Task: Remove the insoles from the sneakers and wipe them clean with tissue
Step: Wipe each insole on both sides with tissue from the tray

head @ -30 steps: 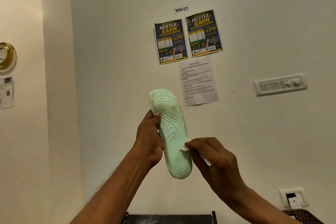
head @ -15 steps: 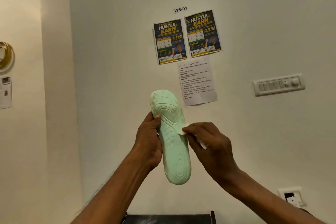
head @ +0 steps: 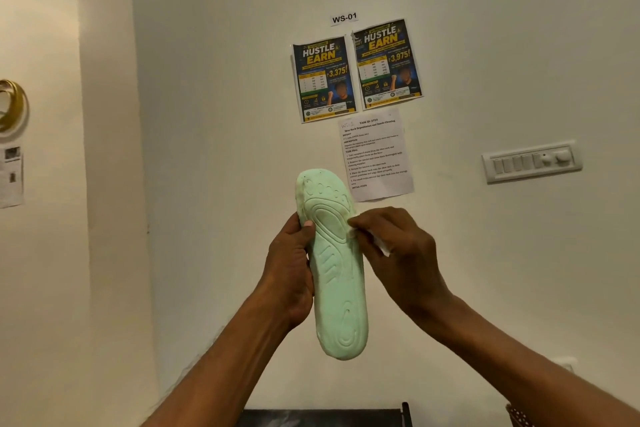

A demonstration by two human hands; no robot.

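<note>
Two hands raised before a cream wall. Left hand (head: 291, 270) clamped on the left edge of a pale mint-green foam insole (head: 334, 263), thumb over its ridged underside, toe end up, heel end down. Right hand (head: 398, 253) pinched shut on a crumpled white tissue (head: 379, 243) (mostly hidden by fingers), pressed to the insole's right edge near the ball. Behind, two dark posters (head: 356, 69) and a white switch panel (head: 531, 161).

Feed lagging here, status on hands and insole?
Left hand grip on green insole, upright. Right hand pressing tissue against its upper right edge. Nothing in the way.
</note>
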